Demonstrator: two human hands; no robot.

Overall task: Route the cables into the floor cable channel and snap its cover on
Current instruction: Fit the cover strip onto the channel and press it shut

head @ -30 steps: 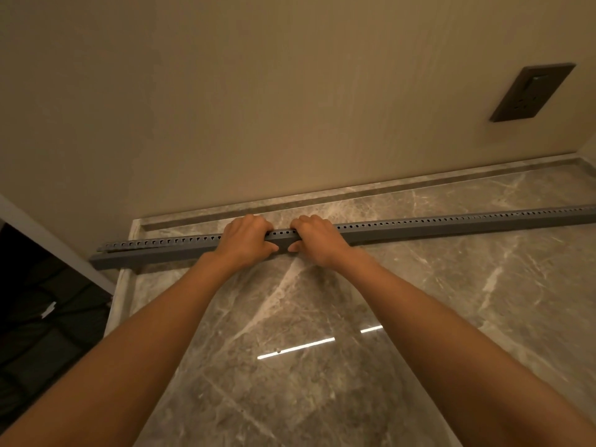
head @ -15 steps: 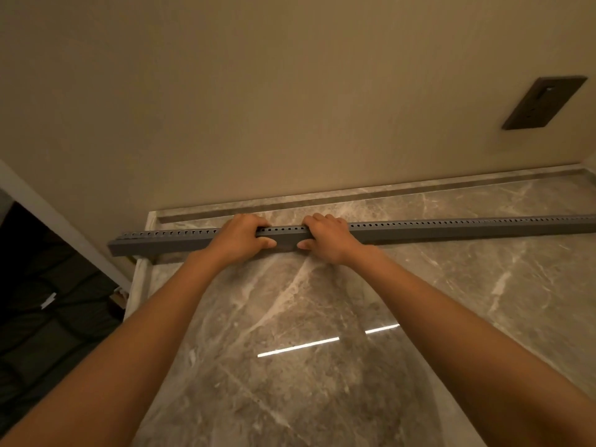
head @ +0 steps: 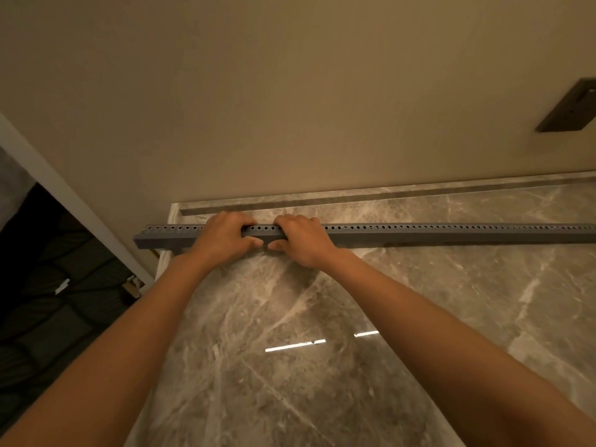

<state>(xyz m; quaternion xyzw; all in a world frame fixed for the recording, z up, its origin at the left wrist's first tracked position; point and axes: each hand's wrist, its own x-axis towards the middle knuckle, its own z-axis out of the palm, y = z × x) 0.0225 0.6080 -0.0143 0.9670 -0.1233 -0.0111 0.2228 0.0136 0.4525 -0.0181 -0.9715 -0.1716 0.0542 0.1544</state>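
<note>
A long grey cable channel (head: pixel 435 234) with a row of small holes along its top lies across the marble floor (head: pixel 322 317), parallel to the wall. My left hand (head: pixel 222 237) and my right hand (head: pixel 301 238) grip it side by side near its left end, fingers curled over the top and thumbs on the near face. Its left end (head: pixel 145 238) juts past the edge of the marble slab. The right end runs out of view. No cables show; whatever is inside the channel is hidden.
A beige wall (head: pixel 290 108) rises just behind the channel, with a dark socket plate (head: pixel 567 108) at the right. A recessed groove (head: pixel 354 200) runs along the wall base. To the left, past a white door frame (head: pixel 64 195), lies a dark floor area with clutter.
The whole scene has shifted right and down in view, so the head turned. Both hands keep the same grip. The channel's left end looks more closed than a second ago.
</note>
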